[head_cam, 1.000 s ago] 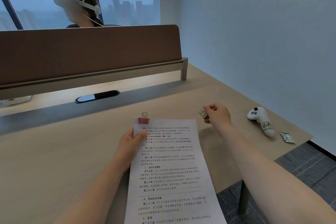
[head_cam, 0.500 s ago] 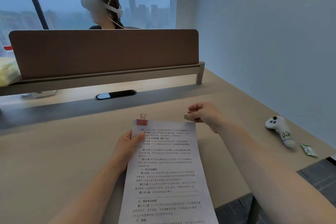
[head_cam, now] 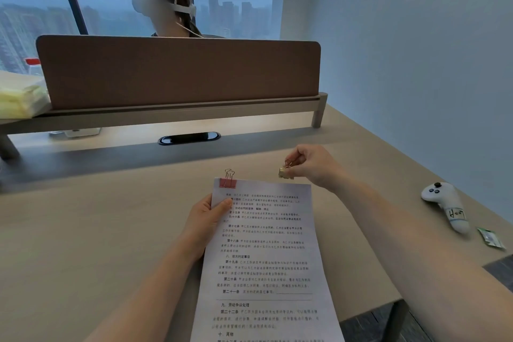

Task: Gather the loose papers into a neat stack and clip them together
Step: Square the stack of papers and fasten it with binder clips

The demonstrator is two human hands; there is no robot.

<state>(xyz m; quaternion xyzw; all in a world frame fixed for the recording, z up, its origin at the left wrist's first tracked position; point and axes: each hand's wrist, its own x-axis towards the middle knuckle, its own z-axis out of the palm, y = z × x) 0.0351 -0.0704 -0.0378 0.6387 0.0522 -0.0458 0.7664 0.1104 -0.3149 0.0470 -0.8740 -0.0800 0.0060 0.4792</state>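
Left hand [head_cam: 206, 216] gripping left edge of white printed paper stack [head_cam: 266, 258], red binder clip [head_cam: 228, 182] on top-left corner, right hand [head_cam: 311, 166] pinching gold binder clip [head_cam: 284, 173] near top-right corner

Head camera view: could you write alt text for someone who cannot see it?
A person's left hand holds a stack of printed papers over a desk, a red clip already on the top left corner. The right hand pinches a gold clip just above the top right corner. A white controller lies to the right.
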